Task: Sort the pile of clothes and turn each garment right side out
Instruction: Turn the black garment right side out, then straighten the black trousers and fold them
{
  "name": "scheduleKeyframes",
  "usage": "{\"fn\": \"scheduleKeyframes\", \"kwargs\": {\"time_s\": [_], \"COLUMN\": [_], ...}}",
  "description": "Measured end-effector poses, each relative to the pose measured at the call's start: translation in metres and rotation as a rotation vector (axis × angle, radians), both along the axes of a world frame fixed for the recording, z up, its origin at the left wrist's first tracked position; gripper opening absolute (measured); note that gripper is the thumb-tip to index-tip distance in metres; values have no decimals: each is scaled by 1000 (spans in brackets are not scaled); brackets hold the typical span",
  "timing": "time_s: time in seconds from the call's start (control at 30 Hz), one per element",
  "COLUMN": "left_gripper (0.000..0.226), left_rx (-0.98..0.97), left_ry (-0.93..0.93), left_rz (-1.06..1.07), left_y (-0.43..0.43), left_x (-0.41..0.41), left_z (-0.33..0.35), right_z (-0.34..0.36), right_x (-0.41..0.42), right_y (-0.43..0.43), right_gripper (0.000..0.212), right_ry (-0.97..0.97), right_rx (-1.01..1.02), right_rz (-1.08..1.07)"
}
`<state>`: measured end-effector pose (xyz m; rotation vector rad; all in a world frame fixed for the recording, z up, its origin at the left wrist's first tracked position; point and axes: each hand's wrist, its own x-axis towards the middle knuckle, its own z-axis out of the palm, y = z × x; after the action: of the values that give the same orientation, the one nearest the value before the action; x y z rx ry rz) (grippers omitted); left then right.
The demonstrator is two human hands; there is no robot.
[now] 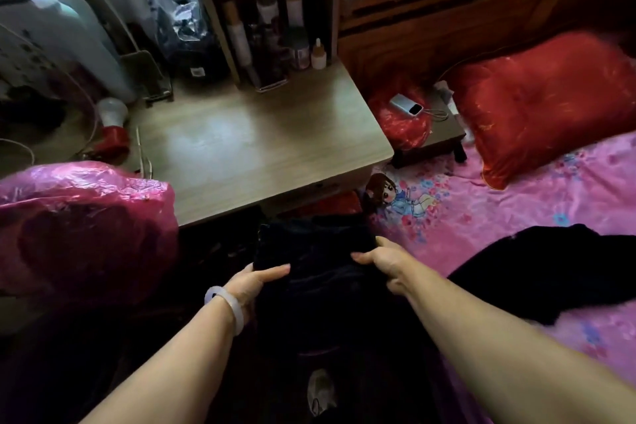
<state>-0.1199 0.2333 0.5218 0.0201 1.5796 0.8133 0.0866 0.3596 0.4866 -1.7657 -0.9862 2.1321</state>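
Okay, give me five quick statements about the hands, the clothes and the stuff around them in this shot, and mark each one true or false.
1. The left hand and right hand both grip the dark garment. True.
2. The bracelet is on the right wrist. False: it is on the left wrist.
3. A second dark garment lies on the pink sheet. True.
4. The pillow is blue. False: it is red.
5. The pink plastic bag lies on the bed. False: it sits at the left, by the desk.
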Motion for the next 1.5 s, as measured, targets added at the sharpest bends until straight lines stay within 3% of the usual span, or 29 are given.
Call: {"fn": "scheduleKeyframes", "kwargs": {"time_s": [0.1, 0.27, 0.37, 0.53, 0.73, 0.97, 1.17, 1.37, 1.43, 1.5], "left_gripper": [102, 127, 119, 68, 54, 45, 43, 41, 41, 41], "left_rx": [-47, -130, -221, -301, -272, -195, -40, 71, 58, 39], "left_ry": [-8, 63, 120, 268, 355, 390, 385, 336, 274, 255], "left_rz": [0, 22, -7, 1, -101, -255, -397, -538, -519, -526], "left_y": [0, 9, 12, 20, 42, 93, 152, 187, 191, 190], "left_x": [-12, -27, -34, -29, -5, 41, 142, 271, 306, 335], "left_z": [-34, -89, -128, -151, -146, -139, -145, -170, -184, -198], "right_z": [-33, -82, -108, -134, -155, -161, -167, -196, -203, -235], "right_x": [-12, -28, -30, -9, 36, 91, 162, 252, 279, 309], "right_y": [-1, 3, 7, 12, 17, 33, 35, 36, 40, 51], "right_gripper": [46, 56, 76, 70, 82, 56, 61, 57, 67, 91], "right_ry": [-34, -64, -212, -441, -527, -603, -653, -671, -593, -406], "right_rx": [7, -23, 71, 107, 77, 107, 84, -43, -57, -113], "right_rz": [2, -14, 36, 2, -6, -104, -196, -472, -657, -884]}}
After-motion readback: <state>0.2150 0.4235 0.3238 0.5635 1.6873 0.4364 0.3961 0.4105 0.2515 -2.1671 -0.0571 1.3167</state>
